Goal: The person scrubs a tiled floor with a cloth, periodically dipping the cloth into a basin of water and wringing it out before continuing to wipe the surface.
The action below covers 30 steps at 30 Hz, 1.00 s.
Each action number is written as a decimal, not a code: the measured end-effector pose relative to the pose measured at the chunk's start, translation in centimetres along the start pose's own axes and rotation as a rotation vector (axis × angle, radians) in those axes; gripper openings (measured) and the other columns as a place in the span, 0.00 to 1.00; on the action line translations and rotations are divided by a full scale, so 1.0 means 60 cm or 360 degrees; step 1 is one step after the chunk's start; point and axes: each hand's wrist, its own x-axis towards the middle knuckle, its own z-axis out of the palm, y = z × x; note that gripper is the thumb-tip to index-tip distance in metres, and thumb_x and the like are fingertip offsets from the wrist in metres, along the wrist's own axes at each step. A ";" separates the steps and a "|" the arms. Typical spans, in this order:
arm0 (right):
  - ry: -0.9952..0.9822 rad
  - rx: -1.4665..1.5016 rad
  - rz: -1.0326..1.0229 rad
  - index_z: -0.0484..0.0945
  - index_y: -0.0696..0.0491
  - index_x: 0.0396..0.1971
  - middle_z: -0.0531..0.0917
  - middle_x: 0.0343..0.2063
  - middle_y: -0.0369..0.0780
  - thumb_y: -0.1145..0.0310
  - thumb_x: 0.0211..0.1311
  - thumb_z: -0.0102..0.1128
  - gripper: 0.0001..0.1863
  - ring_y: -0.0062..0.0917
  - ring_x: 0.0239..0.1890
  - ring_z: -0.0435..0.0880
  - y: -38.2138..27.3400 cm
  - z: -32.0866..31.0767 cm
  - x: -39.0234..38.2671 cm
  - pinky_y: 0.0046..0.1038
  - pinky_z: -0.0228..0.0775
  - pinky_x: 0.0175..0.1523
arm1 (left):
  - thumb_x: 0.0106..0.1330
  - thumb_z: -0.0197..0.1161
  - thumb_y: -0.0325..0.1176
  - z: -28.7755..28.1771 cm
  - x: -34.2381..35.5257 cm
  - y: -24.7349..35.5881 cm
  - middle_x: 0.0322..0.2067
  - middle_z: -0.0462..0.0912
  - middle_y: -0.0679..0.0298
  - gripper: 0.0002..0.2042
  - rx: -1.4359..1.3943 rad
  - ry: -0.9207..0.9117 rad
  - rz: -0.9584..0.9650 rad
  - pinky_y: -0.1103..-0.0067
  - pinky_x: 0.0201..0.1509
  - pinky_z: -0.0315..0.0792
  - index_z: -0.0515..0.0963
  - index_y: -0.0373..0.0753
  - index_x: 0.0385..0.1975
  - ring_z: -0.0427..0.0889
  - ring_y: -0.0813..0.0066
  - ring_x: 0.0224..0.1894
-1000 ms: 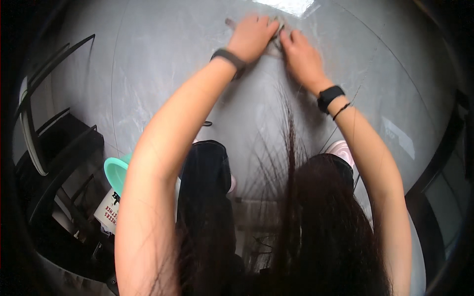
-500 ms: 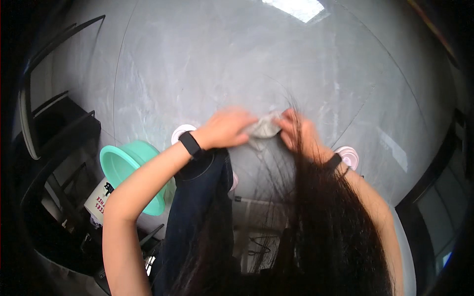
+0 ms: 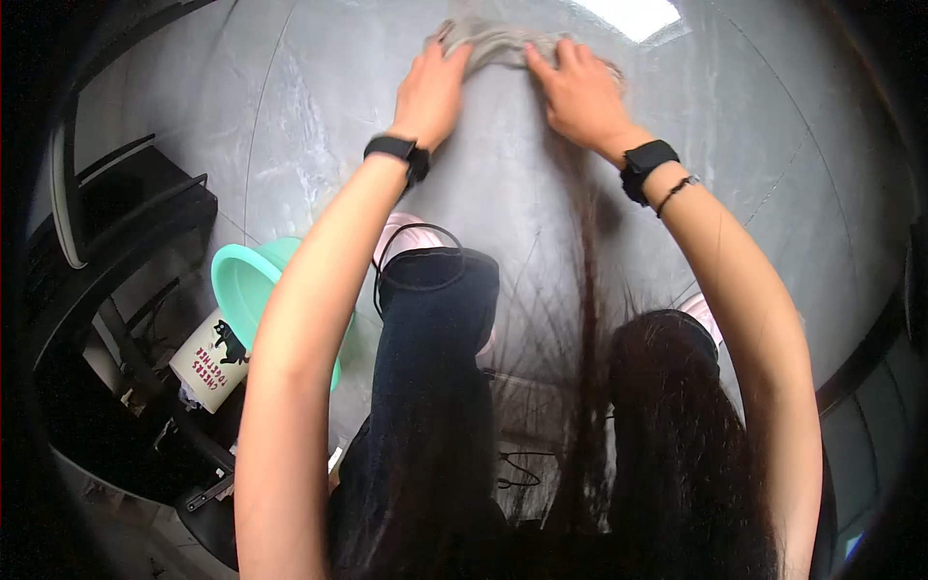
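A light grey, wrinkled cloth (image 3: pixel 498 48) stretches between my two hands, far out over the grey floor. My left hand (image 3: pixel 432 92) grips its left end, fingers closed on the fabric. On the other end, my right hand (image 3: pixel 585 97) has its fingers bent over the cloth, thumb along the near edge. Both arms are reached out forward, with a black band on each wrist. Motion blurs part of the cloth, and I cannot tell whether it touches the floor.
A mint green basin (image 3: pixel 242 290) stands tilted on the left, beside a white bin with a black cat picture (image 3: pixel 213 362). Black furniture (image 3: pixel 135 213) lines the left side. My knees and pink footwear (image 3: pixel 411 235) are below; long dark strands hang across the middle.
Both hands have moved forward, away from my knees, and farther apart. The cloth, bunched between them before, is now spread wider.
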 end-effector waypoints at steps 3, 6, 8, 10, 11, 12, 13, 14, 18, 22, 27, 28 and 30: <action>0.0021 -0.0018 -0.0198 0.69 0.48 0.61 0.72 0.52 0.48 0.73 0.49 0.57 0.33 0.41 0.54 0.71 -0.047 0.011 -0.003 0.41 0.68 0.55 | 0.57 0.56 0.21 0.004 -0.090 0.011 0.46 0.73 0.50 0.24 0.0098 0.0008 -0.0162 0.63 0.51 0.73 0.70 0.40 0.56 0.74 0.51 0.50; 0.0056 0.0026 -0.0425 0.71 0.47 0.59 0.71 0.54 0.47 0.73 0.46 0.60 0.33 0.41 0.55 0.70 -0.074 0.024 -0.028 0.41 0.65 0.59 | 0.56 0.56 0.21 0.004 -0.155 0.048 0.42 0.74 0.49 0.16 0.0083 -0.0211 -0.0254 0.61 0.44 0.75 0.72 0.36 0.47 0.76 0.49 0.45; -0.0001 0.0175 -0.0559 0.75 0.49 0.55 0.70 0.58 0.46 0.73 0.50 0.57 0.27 0.41 0.61 0.67 -0.096 0.014 -0.054 0.38 0.58 0.66 | 0.55 0.56 0.21 0.008 -0.197 0.063 0.37 0.75 0.48 0.11 -0.0003 -0.0339 -0.0222 0.60 0.39 0.75 0.73 0.34 0.40 0.79 0.47 0.39; 0.0017 0.0204 -0.0648 0.77 0.51 0.51 0.72 0.55 0.44 0.70 0.52 0.55 0.22 0.39 0.60 0.67 -0.093 0.011 -0.095 0.38 0.59 0.65 | 0.55 0.56 0.21 0.007 -0.221 0.087 0.35 0.76 0.48 0.09 -0.0065 -0.0412 -0.0201 0.60 0.36 0.76 0.73 0.33 0.36 0.80 0.46 0.36; 0.0030 0.0233 -0.0733 0.79 0.52 0.46 0.74 0.52 0.42 0.68 0.54 0.53 0.19 0.37 0.59 0.68 -0.090 0.011 -0.117 0.37 0.60 0.64 | 0.54 0.56 0.22 0.006 -0.231 0.097 0.33 0.77 0.48 0.08 -0.0111 -0.0514 -0.0108 0.60 0.35 0.76 0.74 0.33 0.34 0.81 0.47 0.34; -0.0068 0.0274 -0.0736 0.79 0.54 0.42 0.74 0.49 0.42 0.68 0.52 0.53 0.16 0.35 0.57 0.69 -0.089 0.003 -0.141 0.36 0.61 0.62 | 0.53 0.56 0.22 0.004 -0.239 0.109 0.31 0.78 0.49 0.07 -0.0163 -0.0614 -0.0013 0.60 0.34 0.76 0.76 0.33 0.32 0.81 0.47 0.32; -0.0167 0.0316 -0.0741 0.79 0.55 0.38 0.75 0.47 0.41 0.68 0.51 0.54 0.14 0.34 0.55 0.70 -0.089 -0.007 -0.167 0.35 0.62 0.61 | 0.52 0.57 0.23 0.010 -0.251 0.116 0.30 0.79 0.49 0.05 -0.0235 -0.0588 0.0103 0.61 0.35 0.76 0.77 0.33 0.28 0.82 0.49 0.33; -0.0182 0.0371 -0.0778 0.79 0.56 0.35 0.75 0.44 0.40 0.68 0.51 0.54 0.12 0.33 0.52 0.71 -0.085 -0.015 -0.193 0.34 0.65 0.58 | 0.52 0.57 0.23 0.016 -0.264 0.127 0.31 0.79 0.50 0.06 -0.0357 -0.0682 0.0192 0.61 0.36 0.76 0.78 0.33 0.29 0.82 0.50 0.34; -0.0298 0.0657 -0.0711 0.77 0.56 0.32 0.77 0.40 0.40 0.71 0.48 0.57 0.09 0.32 0.45 0.76 -0.069 -0.018 -0.265 0.32 0.73 0.46 | 0.54 0.57 0.27 0.041 -0.272 0.166 0.33 0.80 0.53 0.07 -0.0785 -0.1250 0.0324 0.62 0.44 0.75 0.80 0.38 0.32 0.80 0.51 0.40; -0.0048 0.0959 0.0068 0.76 0.55 0.33 0.76 0.37 0.43 0.78 0.48 0.56 0.09 0.33 0.36 0.78 -0.055 -0.055 -0.238 0.31 0.73 0.39 | 0.55 0.58 0.34 0.003 -0.202 0.149 0.36 0.79 0.53 0.11 -0.1029 -0.0909 0.0147 0.62 0.47 0.72 0.78 0.37 0.36 0.79 0.51 0.42; 0.0596 0.0910 0.0696 0.76 0.56 0.37 0.77 0.32 0.42 0.78 0.57 0.51 0.09 0.30 0.31 0.78 0.075 -0.111 -0.103 0.26 0.71 0.38 | 0.59 0.57 0.31 -0.071 -0.017 0.108 0.43 0.76 0.53 0.16 -0.1298 0.0034 0.0097 0.68 0.47 0.72 0.74 0.39 0.48 0.77 0.54 0.43; 0.0754 0.0812 0.0647 0.77 0.57 0.37 0.78 0.32 0.42 0.77 0.58 0.51 0.08 0.32 0.32 0.78 0.087 -0.111 -0.070 0.28 0.71 0.40 | 0.59 0.58 0.33 -0.069 0.016 0.097 0.47 0.75 0.54 0.16 -0.1211 0.0108 0.0085 0.68 0.54 0.69 0.75 0.41 0.48 0.75 0.56 0.49; 0.0816 0.0672 0.0583 0.77 0.57 0.37 0.79 0.34 0.43 0.74 0.60 0.52 0.08 0.34 0.35 0.79 0.119 -0.082 -0.018 0.30 0.71 0.43 | 0.58 0.60 0.36 -0.050 0.068 0.085 0.51 0.74 0.55 0.17 -0.0746 0.0360 0.0150 0.66 0.62 0.61 0.76 0.43 0.48 0.71 0.57 0.56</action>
